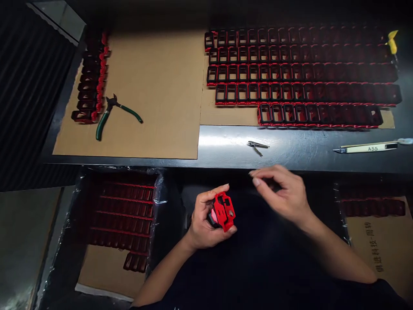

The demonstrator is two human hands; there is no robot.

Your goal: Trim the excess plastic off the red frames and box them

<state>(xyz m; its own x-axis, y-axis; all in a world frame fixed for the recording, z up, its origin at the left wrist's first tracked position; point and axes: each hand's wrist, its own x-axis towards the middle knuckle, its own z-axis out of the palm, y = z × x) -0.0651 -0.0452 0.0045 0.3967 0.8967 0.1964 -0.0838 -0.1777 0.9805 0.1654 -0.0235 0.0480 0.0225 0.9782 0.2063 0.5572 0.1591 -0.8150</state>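
Observation:
My left hand is wrapped round a red and black plastic housing. Its red face, with several cut-outs, points up between thumb and fingers, and a pinkish patch shows at its side. To the right, apart from the housing, my right hand is curled with thumb and forefinger tips close together in a pinch. Whatever may be between those tips is too small to make out. On the bench edge above the right hand lies a small pair of metal nippers.
Rows of similar housings stand on cardboard at the right, with another column at the left. Green-handled cutting pliers rest on the cardboard sheet. A marked pen-like tool lies right. Lined bins flank me below.

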